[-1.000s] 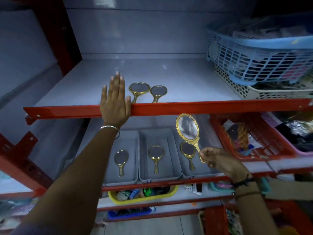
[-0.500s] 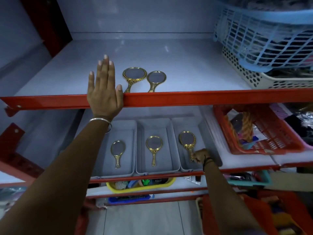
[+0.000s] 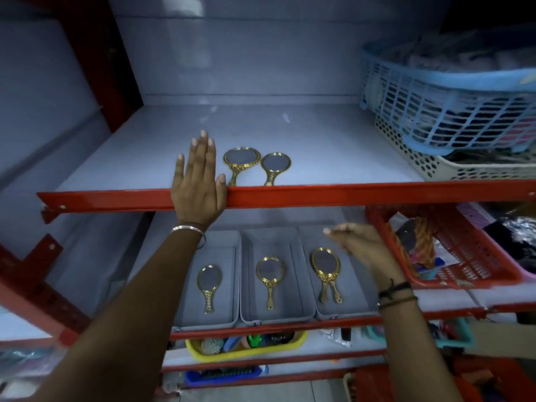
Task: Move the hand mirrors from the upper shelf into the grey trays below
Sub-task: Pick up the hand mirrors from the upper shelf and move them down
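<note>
The left hand (image 3: pixel 198 185) lies flat on the red front edge of the upper shelf (image 3: pixel 348 194). Its fingers (image 3: pixel 200 152) are straight, close together, and hold nothing. It looks like the hand rests there to steady the person while they reach. The arm is stretched out long and straight.

Just to the right of those fingers, two gold hand mirrors are left on the upper shelf. The fancy mirror (image 3: pixel 241 158) is just beside the thumb. The plain round mirror (image 3: pixel 275 164) lies next to it. Both lie face up with their handles pointing to the front edge, so they are easy to grab.

The right hand (image 3: pixel 359 245) floats below the shelf edge, above the right grey tray (image 3: pixel 356 310). Its fingers (image 3: pixel 338 229) are loosely open, a bit blurry, and hold nothing. The wrist bends so the fingers point left and up.

Under those fingers, the right grey tray holds two mirrors (image 3: pixel 326 264), one on top of the other, with both handles showing. The middle grey tray (image 3: pixel 249 314) holds one mirror (image 3: pixel 269 271). The left grey tray (image 3: pixel 232 322) holds one mirror (image 3: pixel 209 281) too. The trays sit side by side, touching.

I think the next job is to reach up for one of the two mirrors on the upper shelf.
</note>
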A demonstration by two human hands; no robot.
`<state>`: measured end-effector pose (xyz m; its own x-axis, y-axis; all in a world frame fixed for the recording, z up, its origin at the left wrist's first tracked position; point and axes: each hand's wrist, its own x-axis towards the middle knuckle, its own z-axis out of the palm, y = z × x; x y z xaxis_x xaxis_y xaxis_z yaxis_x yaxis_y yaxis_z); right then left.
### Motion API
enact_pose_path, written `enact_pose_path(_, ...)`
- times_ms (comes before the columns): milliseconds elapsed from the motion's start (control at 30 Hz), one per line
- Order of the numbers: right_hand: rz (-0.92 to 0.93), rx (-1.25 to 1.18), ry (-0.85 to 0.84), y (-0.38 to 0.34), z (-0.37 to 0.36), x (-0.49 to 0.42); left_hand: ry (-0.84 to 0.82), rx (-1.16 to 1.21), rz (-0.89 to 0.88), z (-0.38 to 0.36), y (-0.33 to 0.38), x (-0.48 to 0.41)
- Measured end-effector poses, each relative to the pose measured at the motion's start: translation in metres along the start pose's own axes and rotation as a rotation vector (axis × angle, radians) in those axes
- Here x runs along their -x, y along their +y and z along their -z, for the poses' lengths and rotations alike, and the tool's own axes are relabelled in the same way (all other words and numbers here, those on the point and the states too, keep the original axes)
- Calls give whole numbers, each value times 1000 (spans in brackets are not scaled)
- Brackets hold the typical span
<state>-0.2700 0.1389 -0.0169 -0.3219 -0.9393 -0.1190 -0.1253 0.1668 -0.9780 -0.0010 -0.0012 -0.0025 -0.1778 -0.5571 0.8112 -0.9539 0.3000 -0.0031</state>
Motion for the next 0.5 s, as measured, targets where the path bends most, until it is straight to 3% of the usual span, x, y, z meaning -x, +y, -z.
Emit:
enact_pose_path(100,227,10,-83,-68,-10,15,-56,-18,10,8,1,-1)
enact_pose_path(233,385,220,2,-117,-46,-5,-105,-36,22,17,-6,-2)
enact_pose_path(500,104,1006,168,-123,-131,-60,-155,-15,50,16,-25,-7)
